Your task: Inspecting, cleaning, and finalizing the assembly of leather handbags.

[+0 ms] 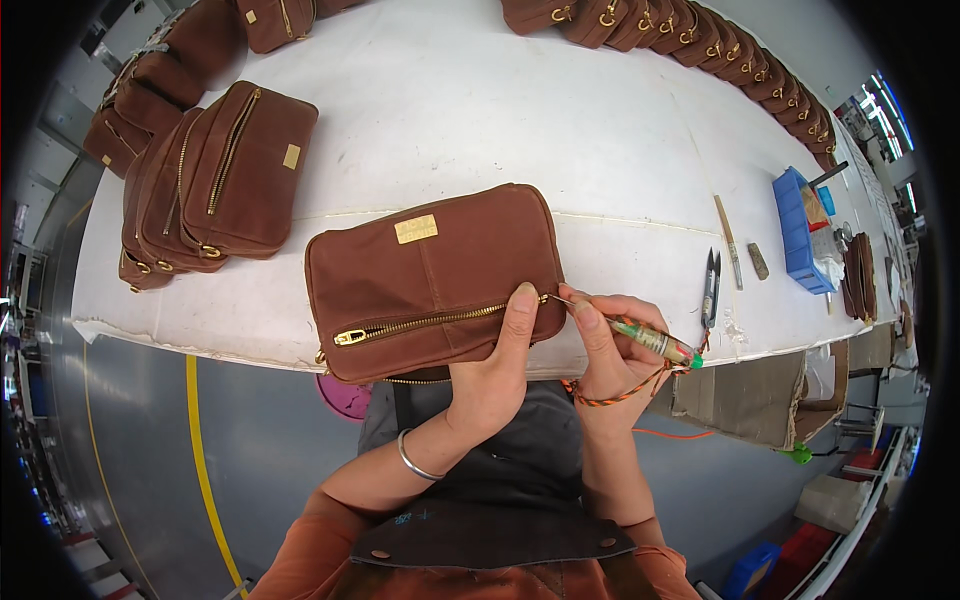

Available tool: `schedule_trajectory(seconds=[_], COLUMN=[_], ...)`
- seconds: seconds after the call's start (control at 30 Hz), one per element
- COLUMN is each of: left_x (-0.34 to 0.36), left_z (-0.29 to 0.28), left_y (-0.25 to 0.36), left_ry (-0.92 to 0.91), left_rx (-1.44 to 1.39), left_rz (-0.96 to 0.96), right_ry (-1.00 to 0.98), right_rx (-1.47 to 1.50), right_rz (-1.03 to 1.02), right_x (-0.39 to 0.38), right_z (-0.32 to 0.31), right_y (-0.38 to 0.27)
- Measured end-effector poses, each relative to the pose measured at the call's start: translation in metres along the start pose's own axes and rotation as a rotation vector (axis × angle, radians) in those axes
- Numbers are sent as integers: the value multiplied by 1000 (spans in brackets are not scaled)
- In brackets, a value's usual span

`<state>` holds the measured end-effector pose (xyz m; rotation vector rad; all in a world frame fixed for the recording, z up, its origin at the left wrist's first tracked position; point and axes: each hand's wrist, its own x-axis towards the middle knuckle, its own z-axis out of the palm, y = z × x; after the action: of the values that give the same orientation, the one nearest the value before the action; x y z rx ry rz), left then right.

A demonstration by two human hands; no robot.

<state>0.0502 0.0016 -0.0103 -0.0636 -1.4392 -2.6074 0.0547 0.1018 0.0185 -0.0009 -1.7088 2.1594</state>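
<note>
A white worktable [400, 130] spreads beyond both hands, above a grey floor [270, 430]. I see the left hand [490, 385] clamping a brown zippered pouch [385, 275] at its lower right, thumb beside the brass zipper [430, 322], other fingers hidden behind. Just right of that thumb, the right hand [615, 350] pinches a green-ended, pen-like tool [650, 339], its thin tip near the zipper's right end. Right of this grip I find pointed snips [711, 285] and a blue bin [792, 235]; to its far left, brown pouches [255, 175] lean together
</note>
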Motion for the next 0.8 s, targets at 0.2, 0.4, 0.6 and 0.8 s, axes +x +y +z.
schedule_trajectory(seconds=[0.2,0.4,0.6,0.8], left_x=[-1,-1,-3,0], left_z=[0,5,5,8], left_y=[-2,4,8,4], left_ry=[39,78,60,116], left_rx=[8,208,229,220], left_rz=[4,75,105,90], right_ry=[-5,1,-40,-17], right_rx=[-64,-412,-484,107], right_rz=[-187,-753,-745,-159], right_x=[-3,-1,-5,-8], right_z=[2,6,5,-9], right_y=[13,32,27,-15])
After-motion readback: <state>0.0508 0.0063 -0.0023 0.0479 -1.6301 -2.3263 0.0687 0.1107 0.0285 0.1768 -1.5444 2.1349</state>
